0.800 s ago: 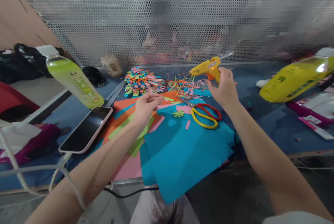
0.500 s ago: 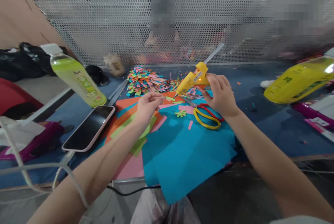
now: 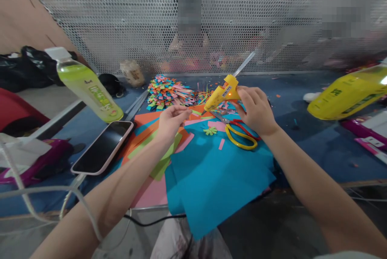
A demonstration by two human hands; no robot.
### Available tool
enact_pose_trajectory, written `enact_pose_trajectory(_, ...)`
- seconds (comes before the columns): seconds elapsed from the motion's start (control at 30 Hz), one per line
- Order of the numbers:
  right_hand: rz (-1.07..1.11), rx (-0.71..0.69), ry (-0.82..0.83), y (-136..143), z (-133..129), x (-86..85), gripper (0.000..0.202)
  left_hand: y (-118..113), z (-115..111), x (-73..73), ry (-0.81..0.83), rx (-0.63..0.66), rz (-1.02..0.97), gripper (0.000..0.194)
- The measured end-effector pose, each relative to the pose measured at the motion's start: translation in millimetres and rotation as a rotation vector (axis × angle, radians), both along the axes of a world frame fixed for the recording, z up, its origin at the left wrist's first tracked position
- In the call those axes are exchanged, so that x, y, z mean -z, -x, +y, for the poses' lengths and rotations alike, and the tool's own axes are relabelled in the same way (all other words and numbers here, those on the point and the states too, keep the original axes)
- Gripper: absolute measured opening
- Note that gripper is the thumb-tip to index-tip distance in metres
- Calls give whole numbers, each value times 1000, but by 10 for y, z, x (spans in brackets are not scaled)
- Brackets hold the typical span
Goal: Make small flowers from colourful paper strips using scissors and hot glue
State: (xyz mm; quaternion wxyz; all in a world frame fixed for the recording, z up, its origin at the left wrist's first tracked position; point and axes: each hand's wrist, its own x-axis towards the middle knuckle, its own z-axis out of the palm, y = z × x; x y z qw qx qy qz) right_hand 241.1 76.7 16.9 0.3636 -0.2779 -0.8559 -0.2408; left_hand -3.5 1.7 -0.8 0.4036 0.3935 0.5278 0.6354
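My right hand [image 3: 256,110] is wrapped around the grip of a yellow glue gun [image 3: 220,96], whose orange light glows and whose nozzle points down to the left. A clear glue stick [image 3: 245,63] juts from its back. My left hand [image 3: 173,121] is pinched on a small light green paper strip [image 3: 196,112], close to the nozzle; whether the two touch I cannot tell. Below the gun lie scissors [image 3: 241,136] with red and yellow handles and a green fringed paper flower [image 3: 210,131]. Blue paper sheets [image 3: 217,182] spread out in front of me.
A colourful paper-strip cone [image 3: 166,93] lies behind my hands. At left are a phone [image 3: 102,148] with a white cable and a green drink bottle [image 3: 90,88]. A yellow bottle [image 3: 347,94] leans at right. Perforated metal [image 3: 127,17] closes off the table's back.
The glue gun has shifted slightly left and its back end has dipped a little. My left hand stays nearly in place with its pinch kept.
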Motion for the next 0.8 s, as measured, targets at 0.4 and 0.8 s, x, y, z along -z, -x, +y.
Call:
enact_pose_trajectory(0.4,17,19,37,-12,22,16,44,1,-19,-19,17,-6,2,36)
enact_pose_trajectory(0.8,-4,-18,-65,-5,24,12,40,2,-17,-13,18,2,-11,35)
